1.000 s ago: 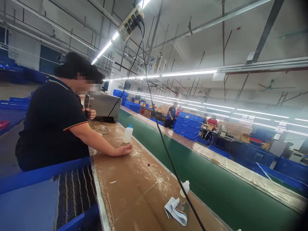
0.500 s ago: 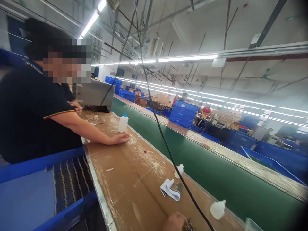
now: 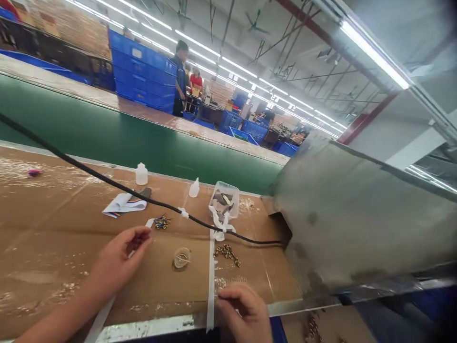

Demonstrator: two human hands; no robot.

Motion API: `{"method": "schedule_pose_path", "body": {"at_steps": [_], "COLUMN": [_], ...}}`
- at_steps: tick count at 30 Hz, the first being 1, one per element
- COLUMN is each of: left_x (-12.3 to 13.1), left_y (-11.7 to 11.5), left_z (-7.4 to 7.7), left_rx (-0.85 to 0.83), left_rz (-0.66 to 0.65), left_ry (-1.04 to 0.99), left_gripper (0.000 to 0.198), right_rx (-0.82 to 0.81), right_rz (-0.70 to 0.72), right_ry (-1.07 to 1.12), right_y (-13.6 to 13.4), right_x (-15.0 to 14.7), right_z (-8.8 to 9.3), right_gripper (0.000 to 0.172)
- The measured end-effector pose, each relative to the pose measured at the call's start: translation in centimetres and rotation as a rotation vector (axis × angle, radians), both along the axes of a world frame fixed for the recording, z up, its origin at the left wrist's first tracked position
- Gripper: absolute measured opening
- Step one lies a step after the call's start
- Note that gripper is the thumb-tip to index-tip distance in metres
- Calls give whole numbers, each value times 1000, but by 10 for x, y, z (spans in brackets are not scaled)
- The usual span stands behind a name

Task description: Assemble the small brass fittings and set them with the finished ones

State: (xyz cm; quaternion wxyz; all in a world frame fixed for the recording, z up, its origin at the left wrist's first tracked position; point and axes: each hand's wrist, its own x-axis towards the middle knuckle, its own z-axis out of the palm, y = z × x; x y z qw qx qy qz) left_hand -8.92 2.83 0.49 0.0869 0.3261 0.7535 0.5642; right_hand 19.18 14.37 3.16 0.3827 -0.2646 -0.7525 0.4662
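Observation:
My left hand (image 3: 119, 255) hovers over the brown cardboard bench top (image 3: 46, 228), fingers curled, beside a thin white strip (image 3: 148, 223). Whether it holds something small is hidden. My right hand (image 3: 244, 309) rests near the bench's front edge, its fingertips close to a vertical white tape strip (image 3: 211, 286) and a scatter of small brass parts (image 3: 226, 255). Between my hands lie a round clear disc (image 3: 181, 258) and a small cluster of blue and brass parts (image 3: 162, 222). Farther back stands a clear plastic box (image 3: 223, 200) holding small parts.
A black cable (image 3: 117, 183) crosses the bench. A white bottle (image 3: 141, 174), a bottle cap (image 3: 194, 188) and folded ribbon cable (image 3: 124, 205) stand behind it. A grey metal panel (image 3: 357, 219) fills the right side. Beyond the green belt (image 3: 107, 124) are blue crates (image 3: 143, 71) and a co-worker (image 3: 180, 78).
The view has swung sharply across the bench, so the seated person is gone and the grey panel lies at right. Both my hands now show, where earlier only one appeared at the bottom edge.

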Motion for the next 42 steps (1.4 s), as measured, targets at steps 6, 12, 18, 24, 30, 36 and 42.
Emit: {"method": "schedule_pose_path", "body": {"at_steps": [6, 12, 18, 24, 30, 36, 42], "left_x": [61, 65, 56, 59, 60, 59, 59], "left_y": [-20, -14, -8, -15, -14, -12, -13], "left_z": [-1, -10, -1, -11, -7, -3, -8], "left_rx": [-8, -14, -46, -62, -20, -44, -54], "left_rz": [-295, -371, -466, -387, -334, -288, -315], "left_ry": [-367, -278, -120, 80, 4, -150, -249], "left_gripper": [32, 24, 24, 24, 15, 14, 18], "right_rx": [-101, -435, -406, -524, -392, -315, -128], "right_rz": [165, 172, 172, 153, 110, -10, -91], "right_ry": [-39, -30, -43, -56, -127, -108, -155], "right_y": [-11, -18, -21, -24, -27, -23, -10], "right_x": [-57, -77, -87, -91, -90, -78, -80], "right_z": [-13, -29, -25, -23, -16, -33, -32], "right_gripper": [17, 14, 17, 10, 12, 12, 17]}}
